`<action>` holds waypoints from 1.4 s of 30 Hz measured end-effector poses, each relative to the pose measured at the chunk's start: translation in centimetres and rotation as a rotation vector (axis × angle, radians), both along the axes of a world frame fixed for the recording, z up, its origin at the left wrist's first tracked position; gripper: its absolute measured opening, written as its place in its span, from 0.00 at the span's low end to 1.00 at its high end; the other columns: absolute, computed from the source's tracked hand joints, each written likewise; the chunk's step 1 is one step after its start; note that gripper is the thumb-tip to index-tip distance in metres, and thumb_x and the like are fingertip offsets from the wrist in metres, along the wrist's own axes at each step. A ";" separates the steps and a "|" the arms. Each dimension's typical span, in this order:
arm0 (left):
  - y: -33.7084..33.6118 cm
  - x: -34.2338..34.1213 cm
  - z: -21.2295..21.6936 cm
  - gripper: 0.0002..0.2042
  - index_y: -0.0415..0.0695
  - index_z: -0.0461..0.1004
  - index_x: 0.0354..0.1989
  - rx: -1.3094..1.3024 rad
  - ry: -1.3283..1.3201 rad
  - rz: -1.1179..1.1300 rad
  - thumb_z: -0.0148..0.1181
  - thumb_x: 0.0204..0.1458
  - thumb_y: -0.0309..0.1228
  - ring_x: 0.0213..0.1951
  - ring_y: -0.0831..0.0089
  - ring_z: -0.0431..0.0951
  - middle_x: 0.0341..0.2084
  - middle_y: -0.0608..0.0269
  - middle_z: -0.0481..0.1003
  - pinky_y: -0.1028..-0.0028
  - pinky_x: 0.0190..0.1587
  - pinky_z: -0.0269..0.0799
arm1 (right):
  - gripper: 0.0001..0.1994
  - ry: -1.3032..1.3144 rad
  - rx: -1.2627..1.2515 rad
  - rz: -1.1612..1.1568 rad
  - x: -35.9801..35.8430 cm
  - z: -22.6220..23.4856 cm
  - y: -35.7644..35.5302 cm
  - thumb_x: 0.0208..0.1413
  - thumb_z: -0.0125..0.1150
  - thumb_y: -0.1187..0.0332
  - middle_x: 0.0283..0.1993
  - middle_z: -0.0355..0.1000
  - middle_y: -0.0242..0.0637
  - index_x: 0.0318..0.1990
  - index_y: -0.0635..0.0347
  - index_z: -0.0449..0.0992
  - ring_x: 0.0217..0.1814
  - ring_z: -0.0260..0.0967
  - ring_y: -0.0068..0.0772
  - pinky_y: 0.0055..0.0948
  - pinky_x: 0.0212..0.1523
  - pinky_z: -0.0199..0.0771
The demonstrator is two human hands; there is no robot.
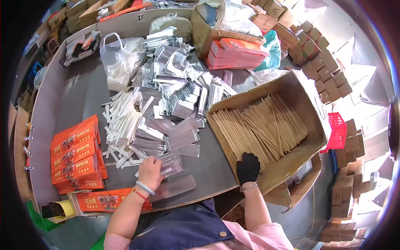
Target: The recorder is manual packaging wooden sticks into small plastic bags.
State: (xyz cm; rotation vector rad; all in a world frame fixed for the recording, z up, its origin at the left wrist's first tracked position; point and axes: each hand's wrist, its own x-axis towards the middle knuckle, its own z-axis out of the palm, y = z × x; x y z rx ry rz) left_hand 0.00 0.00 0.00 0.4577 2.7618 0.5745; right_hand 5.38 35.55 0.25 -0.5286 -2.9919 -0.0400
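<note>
My left hand [151,170], bare with a pale bangle and a red cord at the wrist, rests on a clear plastic sleeve [171,163] at the near edge of the grey table [79,100]; another clear sleeve [175,187] lies just below it. My right hand [248,166], in a black glove, reaches into the near corner of a tilted cardboard box [300,89] full of wooden chopsticks [260,129]; whether its fingers hold any sticks is hidden.
A heap of clear and silvery sleeves [179,91] and white paper strips [123,121] covers the table's middle. Orange printed packets [75,154] are stacked at the left, red packets [235,54] at the back. A white plastic bag [121,58], a red crate [336,131] and stacked cartons [325,62] surround.
</note>
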 end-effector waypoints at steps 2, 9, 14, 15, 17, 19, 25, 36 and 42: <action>-0.5 0.1 -0.8 0.17 0.44 0.72 0.32 0.113 0.221 -0.053 0.74 0.34 0.29 0.36 0.59 0.78 0.30 0.60 0.76 0.60 0.37 0.71 | 0.07 0.045 0.071 0.010 0.0 -0.5 -0.6 0.47 0.60 0.67 0.32 0.68 0.45 0.30 0.57 0.69 0.38 0.68 0.51 0.50 0.38 0.69; -1.7 1.7 4.4 0.14 0.44 0.75 0.28 0.539 -0.266 0.150 0.73 0.35 0.32 0.28 0.57 0.77 0.21 0.55 0.75 0.60 0.33 0.70 | 0.11 0.049 0.071 0.022 0.8 -1.4 -0.2 0.49 0.62 0.66 0.36 0.70 0.40 0.37 0.55 0.67 0.39 0.71 0.44 0.43 0.38 0.74; -2.6 5.2 2.3 0.15 0.44 0.78 0.29 0.231 0.092 -0.131 0.75 0.31 0.32 0.32 0.60 0.73 0.25 0.62 0.75 0.61 0.38 0.69 | 0.13 -0.057 0.039 0.007 0.7 -1.7 -0.5 0.49 0.63 0.64 0.35 0.69 0.41 0.38 0.55 0.67 0.39 0.71 0.44 0.43 0.37 0.74; -2.4 5.7 2.4 0.15 0.45 0.78 0.30 0.228 0.178 -0.087 0.75 0.31 0.32 0.35 0.60 0.72 0.27 0.63 0.74 0.61 0.40 0.69 | 0.13 -0.058 0.041 0.005 0.8 -1.4 -0.5 0.49 0.63 0.64 0.35 0.69 0.41 0.38 0.55 0.67 0.39 0.71 0.44 0.43 0.37 0.74; -2.7 6.4 1.8 0.13 0.47 0.79 0.29 0.236 0.186 -0.068 0.74 0.32 0.32 0.37 0.60 0.71 0.30 0.63 0.72 0.63 0.41 0.67 | 0.12 -0.059 0.119 0.111 0.9 -0.7 -0.8 0.49 0.63 0.63 0.34 0.69 0.40 0.37 0.54 0.68 0.38 0.71 0.43 0.43 0.36 0.73; -3.1 7.0 1.0 0.12 0.46 0.80 0.28 0.205 0.249 -0.088 0.74 0.32 0.31 0.36 0.61 0.70 0.30 0.63 0.71 0.63 0.39 0.66 | 0.12 0.009 0.130 0.078 1.0 -0.6 -0.7 0.49 0.63 0.63 0.34 0.69 0.39 0.36 0.54 0.68 0.38 0.71 0.43 0.43 0.36 0.73; -3.0 7.4 1.2 0.11 0.47 0.80 0.28 0.196 0.272 -0.080 0.72 0.33 0.30 0.37 0.62 0.70 0.30 0.63 0.71 0.64 0.40 0.64 | 0.08 -0.085 0.124 0.031 0.6 -1.0 -0.3 0.49 0.61 0.66 0.34 0.70 0.39 0.35 0.54 0.69 0.39 0.71 0.42 0.43 0.37 0.73; -6.9 8.4 3.4 0.31 0.44 0.77 0.46 0.154 0.194 -0.007 0.77 0.26 0.34 0.52 0.52 0.67 0.46 0.56 0.71 0.56 0.56 0.63 | 0.09 0.002 -0.336 0.467 2.4 3.4 -3.9 0.54 0.58 0.69 0.31 0.69 0.42 0.43 0.56 0.76 0.36 0.71 0.47 0.42 0.35 0.70; -7.5 9.0 2.2 0.33 0.41 0.76 0.46 0.150 0.184 -0.040 0.78 0.24 0.35 0.52 0.52 0.67 0.47 0.56 0.72 0.57 0.57 0.63 | 0.12 -0.205 -0.464 0.681 2.8 1.0 -4.9 0.55 0.62 0.63 0.26 0.68 0.40 0.47 0.40 0.78 0.32 0.70 0.45 0.42 0.33 0.69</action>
